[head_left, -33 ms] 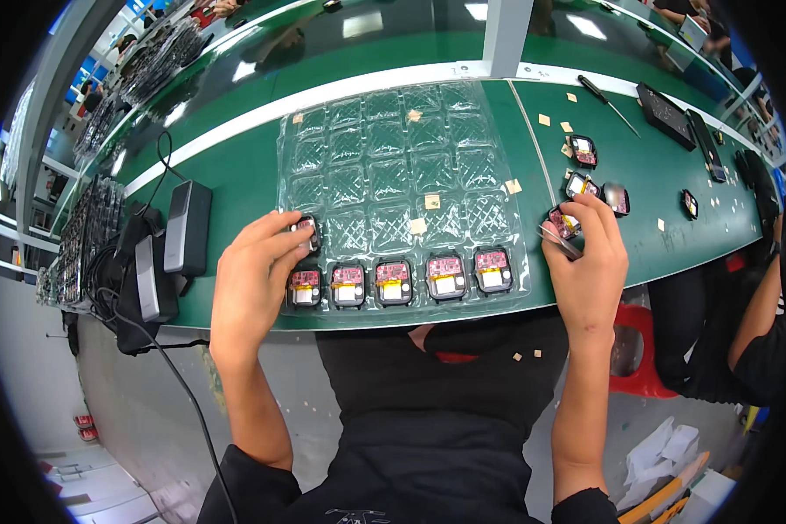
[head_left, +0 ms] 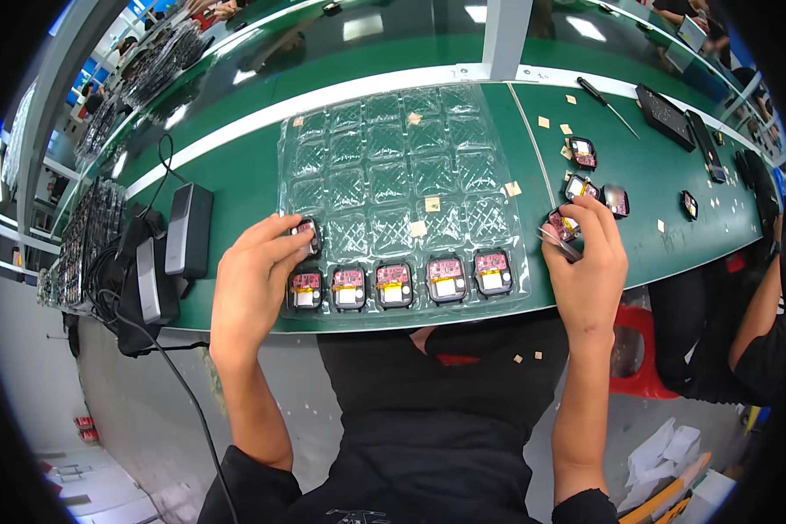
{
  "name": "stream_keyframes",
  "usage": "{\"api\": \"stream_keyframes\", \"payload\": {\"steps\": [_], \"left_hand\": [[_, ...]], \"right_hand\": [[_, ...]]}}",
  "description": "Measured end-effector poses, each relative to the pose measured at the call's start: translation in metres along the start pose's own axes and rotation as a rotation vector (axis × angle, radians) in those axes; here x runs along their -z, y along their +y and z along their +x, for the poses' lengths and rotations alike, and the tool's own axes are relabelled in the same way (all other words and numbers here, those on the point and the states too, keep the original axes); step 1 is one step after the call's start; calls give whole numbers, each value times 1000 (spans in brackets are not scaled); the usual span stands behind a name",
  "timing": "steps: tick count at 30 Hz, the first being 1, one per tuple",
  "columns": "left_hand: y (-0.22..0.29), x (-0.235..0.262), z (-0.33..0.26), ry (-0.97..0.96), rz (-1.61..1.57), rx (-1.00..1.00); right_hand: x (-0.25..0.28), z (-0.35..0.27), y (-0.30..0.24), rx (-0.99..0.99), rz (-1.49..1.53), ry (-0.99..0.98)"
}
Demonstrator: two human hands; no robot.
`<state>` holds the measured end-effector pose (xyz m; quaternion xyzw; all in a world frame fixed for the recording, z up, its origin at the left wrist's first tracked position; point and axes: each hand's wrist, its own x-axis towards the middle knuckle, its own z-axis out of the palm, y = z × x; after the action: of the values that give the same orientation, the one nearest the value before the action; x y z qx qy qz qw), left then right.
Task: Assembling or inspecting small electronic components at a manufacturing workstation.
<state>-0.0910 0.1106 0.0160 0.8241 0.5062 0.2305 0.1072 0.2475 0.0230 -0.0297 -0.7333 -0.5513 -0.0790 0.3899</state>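
Observation:
My left hand (head_left: 258, 266) is closed on a small black watch case with a red circuit board (head_left: 306, 229), at the left edge of the clear plastic tray (head_left: 434, 172). In the tray's nearest row sit several similar open watch cases (head_left: 394, 285), each showing a red board and a white-and-yellow part. Past the tray's right edge, my right hand (head_left: 588, 262) grips metal tweezers (head_left: 561, 244). Its fingertips also touch another open watch case (head_left: 564, 225) on the green table. More watch cases (head_left: 582, 188) lie just beyond that hand.
Two grey-black boxes (head_left: 189, 229) with cables stand at the left. Toward the far right lie a screwdriver (head_left: 609, 106) and a black tray (head_left: 665, 117). Small beige squares (head_left: 513, 189) are scattered about. Another person's arm (head_left: 757, 301) shows at the right edge, near a red stool (head_left: 635, 354).

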Motion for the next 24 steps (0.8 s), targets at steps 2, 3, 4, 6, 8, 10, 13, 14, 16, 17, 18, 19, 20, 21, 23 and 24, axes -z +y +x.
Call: {"api": "stream_keyframes", "payload": {"steps": [2,3,4,6,8,10,13,14,16,17,18,19,20,21,23,24], "left_hand": [[1,1,-1,-13,11,-7],[1,1,-2,-31,19,-9],[1,2,0,-36,19,-12],[3,5,6,-27,-5,-21],[2,6,2,-49,16,-7],[1,6,4,-71,54,-68],[2,6,5,-83,47,-60],[1,6,5,-85,43,-61],[-3,6,5,-81,89,-70],[-5,7,3,-82,106,-90],[-4,7,2,-86,104,-80],[-1,6,2,-71,137,-109],[1,6,4,-51,172,-142],[4,5,2,-69,156,-139],[5,2,-2,-54,166,-145],[5,0,-2,-43,176,-154]], "right_hand": [[1,-5,0,6,4,-22],[2,-3,0,0,3,-22],[2,2,0,6,15,-21],[6,3,-2,15,25,-24],[10,-5,-6,-3,-27,-103],[16,-6,-8,-16,-16,-132],[18,-11,-12,-116,-4,-134],[18,-14,-12,-117,-8,-135],[16,-17,-11,-39,-95,-66],[16,-17,-12,-37,-95,-77],[17,-17,-15,-55,-103,-59],[17,-17,-16,-72,-111,-40],[17,-17,-16,-68,-110,-43],[18,-18,-16,-76,-137,-51],[23,-21,-17,-72,-158,-83],[28,-22,-18,-69,-165,-76]]}}
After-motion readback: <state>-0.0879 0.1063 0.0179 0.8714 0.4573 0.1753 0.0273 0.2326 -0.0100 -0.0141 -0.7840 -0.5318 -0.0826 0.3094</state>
